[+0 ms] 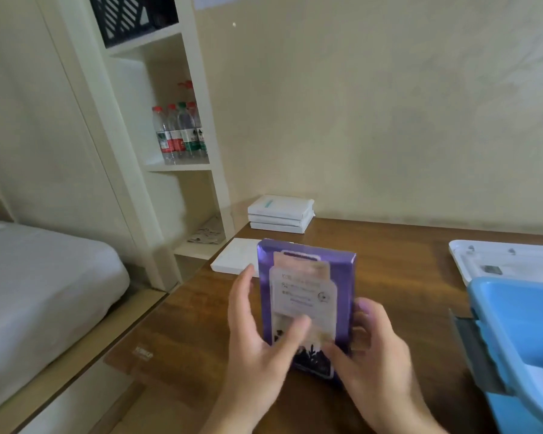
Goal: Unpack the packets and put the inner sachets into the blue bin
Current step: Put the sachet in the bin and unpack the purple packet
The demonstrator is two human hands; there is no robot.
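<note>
From the head camera, two bare hands hold up a purple packet (308,296) over the brown table (405,277). The packet stands upright, its printed face toward the camera (the print is too blurry to read). The left hand (257,336) grips its left edge, thumb across the front. The right hand (373,349) clasps the lower right corner. The blue bin (521,311) sits at the right edge of the table, apart from the packet. Behind the packet lies a flat white box (232,256), and farther back, near the wall, a stack of white packets (279,214). Water bottles (179,133) stand on a white shelf (182,166) to the left.
</note>
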